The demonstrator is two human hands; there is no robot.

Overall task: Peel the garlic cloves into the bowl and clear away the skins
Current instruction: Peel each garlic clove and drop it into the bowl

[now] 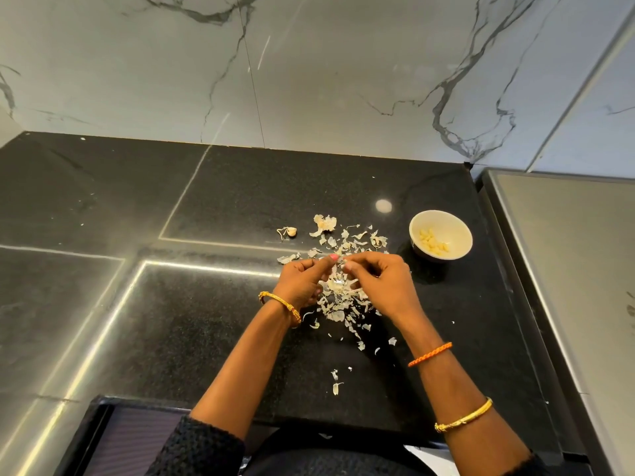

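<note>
Here a garlic clove (338, 266), mostly hidden, is pinched between the curled fingers of the left hand (302, 281) and right hand (381, 280) above a heap of skins (338, 305) on the black worktop (206, 304), with the bowl (441, 239) of peeled cloves (431, 242) near the right hand.

Head view, looking down (near) at countertop (206, 321)

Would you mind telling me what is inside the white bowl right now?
The white bowl holds a small cluster of peeled garlic cloves on its bottom. No skins show among them. Whatever lies under the cloves is covered.
</note>
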